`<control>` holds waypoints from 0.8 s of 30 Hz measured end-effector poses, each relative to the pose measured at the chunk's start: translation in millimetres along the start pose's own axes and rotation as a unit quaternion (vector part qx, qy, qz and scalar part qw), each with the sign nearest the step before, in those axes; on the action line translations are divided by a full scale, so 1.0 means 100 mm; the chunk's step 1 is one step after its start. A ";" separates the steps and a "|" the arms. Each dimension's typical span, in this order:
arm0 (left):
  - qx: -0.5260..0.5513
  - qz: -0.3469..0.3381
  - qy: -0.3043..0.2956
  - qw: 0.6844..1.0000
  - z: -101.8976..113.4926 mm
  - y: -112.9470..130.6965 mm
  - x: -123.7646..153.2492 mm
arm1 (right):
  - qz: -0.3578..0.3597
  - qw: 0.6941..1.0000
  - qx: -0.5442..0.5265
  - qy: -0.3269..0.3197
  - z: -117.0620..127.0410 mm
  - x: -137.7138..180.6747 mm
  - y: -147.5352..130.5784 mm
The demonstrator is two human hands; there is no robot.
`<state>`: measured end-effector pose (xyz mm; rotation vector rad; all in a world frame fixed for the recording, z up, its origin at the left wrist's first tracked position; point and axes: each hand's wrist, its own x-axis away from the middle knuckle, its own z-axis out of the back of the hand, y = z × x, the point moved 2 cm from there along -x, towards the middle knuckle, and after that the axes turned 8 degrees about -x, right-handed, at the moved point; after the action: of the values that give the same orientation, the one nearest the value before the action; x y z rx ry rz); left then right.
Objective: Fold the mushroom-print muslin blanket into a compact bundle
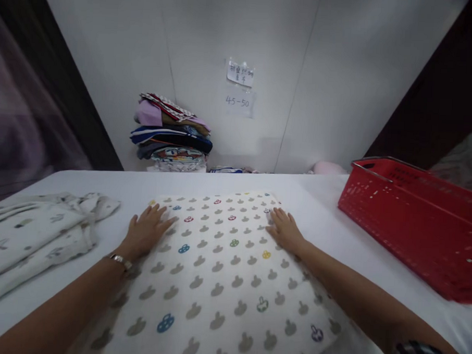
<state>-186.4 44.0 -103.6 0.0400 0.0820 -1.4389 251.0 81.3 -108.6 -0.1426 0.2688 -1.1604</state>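
A white cloth printed with grey and coloured mushrooms point(216, 270) lies spread flat on the white table in front of me. My left hand point(146, 229) rests palm down on its far left edge, fingers stretched and slightly apart. On the far right edge lies my right hand point(285, 231), also flat with the fingers extended. Neither hand grips anything. The cloth's near end runs out of view at the bottom.
To the left lies a crumpled white printed cloth point(41, 231). A red plastic basket point(406, 226) stands on the right of the white table point(309, 196). Behind the table's far edge rises a stack of folded clothes point(171, 135) by the wall, below paper signs point(239, 103).
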 end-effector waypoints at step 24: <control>0.076 -0.194 0.058 0.976 0.00 0.21 2.29 | -0.247 0.858 -0.393 0.222 0.50 2.40 0.47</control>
<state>-136.3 -180.1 -122.1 0.2448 0.0783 -1.8314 395.5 -121.9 -105.1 -0.7002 1.1739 -1.5289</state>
